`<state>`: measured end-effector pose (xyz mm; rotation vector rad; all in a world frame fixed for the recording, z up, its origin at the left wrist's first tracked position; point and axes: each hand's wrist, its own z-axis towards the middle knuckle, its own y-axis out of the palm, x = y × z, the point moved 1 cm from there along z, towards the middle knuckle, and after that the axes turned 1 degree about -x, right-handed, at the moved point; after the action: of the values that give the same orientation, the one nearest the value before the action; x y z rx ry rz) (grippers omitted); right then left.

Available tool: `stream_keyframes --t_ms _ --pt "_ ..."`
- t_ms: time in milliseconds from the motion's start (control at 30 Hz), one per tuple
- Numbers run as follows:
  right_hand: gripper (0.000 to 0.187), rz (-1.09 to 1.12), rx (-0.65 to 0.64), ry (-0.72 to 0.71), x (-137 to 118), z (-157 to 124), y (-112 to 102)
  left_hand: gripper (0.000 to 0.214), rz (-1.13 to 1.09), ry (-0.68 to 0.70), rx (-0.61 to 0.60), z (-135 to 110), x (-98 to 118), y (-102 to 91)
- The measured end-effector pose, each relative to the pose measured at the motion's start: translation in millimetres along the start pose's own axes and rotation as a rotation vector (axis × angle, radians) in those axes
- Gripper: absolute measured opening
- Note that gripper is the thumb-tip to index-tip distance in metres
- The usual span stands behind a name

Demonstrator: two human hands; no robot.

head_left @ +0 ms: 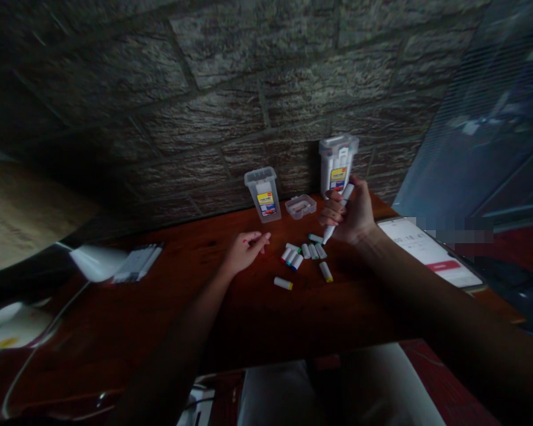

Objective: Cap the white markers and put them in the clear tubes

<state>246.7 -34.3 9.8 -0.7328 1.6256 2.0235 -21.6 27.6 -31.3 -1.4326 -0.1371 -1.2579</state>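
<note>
My right hand (349, 216) is wrapped round a white marker (330, 232), whose narrow end slants down toward a group of small white marker caps (305, 251). Coloured ends show on several caps: green, red, blue. Two with yellow ends lie apart, one cap (283, 283) nearer me and another cap (326, 272) to the right. Left of the group, my left hand (247, 249) hovers low over the table with thumb and forefinger a little apart, holding nothing visible; a small red mark shows on it. Behind stands an open clear plastic case (263, 195) with its lid (301, 206) alongside.
A closed clear case (337, 160) of markers stands against the stone wall (231, 106). A lit phone or tablet (430, 251) lies on the right of the wooden table (257, 331). Several white markers (138, 263) lie in a row at left, beside a white lamp-like object (98, 262) and cable.
</note>
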Motion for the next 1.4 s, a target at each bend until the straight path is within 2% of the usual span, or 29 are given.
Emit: stream_keyframes --t_ms 133,400,533,667,833,967,1067,1167,1267,1400 --pt "0.054 0.007 0.030 0.005 1.1 1.0 -2.8 0.045 -0.018 -0.026 -0.002 0.1 1.1 0.1" --pt "0.052 0.016 -0.032 -0.052 2.3 2.7 -10.2 0.042 -0.006 -0.013 0.001 -0.3 2.5 -0.2" --pt "0.050 -0.006 0.032 -0.093 4.1 2.8 5.6 0.043 0.002 0.003 -0.002 -0.4 2.0 0.1" --pt "0.045 -0.105 0.132 -0.053 10.9 4.2 26.9 0.044 -0.047 0.003 0.022 -0.9 4.7 1.5" --pt "0.051 -0.354 0.106 0.039 32.9 6.1 28.3 0.054 -0.342 -0.056 0.025 -0.8 20.3 5.7" --pt "0.048 -0.620 0.024 0.034 49.4 1.5 26.0 0.059 -0.541 -0.082 -0.100 -2.1 32.7 8.6" --pt "0.041 -0.710 -0.056 0.051 54.3 -2.9 31.0 0.048 -0.556 -0.084 -0.148 -4.3 35.6 8.6" --pt "0.036 -0.688 -0.084 0.083 51.4 -4.2 34.5 0.036 -0.601 -0.090 -0.148 -5.6 33.6 8.2" --pt "0.040 -0.761 -0.122 0.070 40.9 -3.7 31.8 0.036 -0.731 -0.106 -0.153 -4.8 29.4 7.8" --pt "0.051 -1.219 -0.095 -0.030 19.9 -5.6 19.3 0.043 -0.932 -0.145 -0.024 -0.7 23.0 3.9"
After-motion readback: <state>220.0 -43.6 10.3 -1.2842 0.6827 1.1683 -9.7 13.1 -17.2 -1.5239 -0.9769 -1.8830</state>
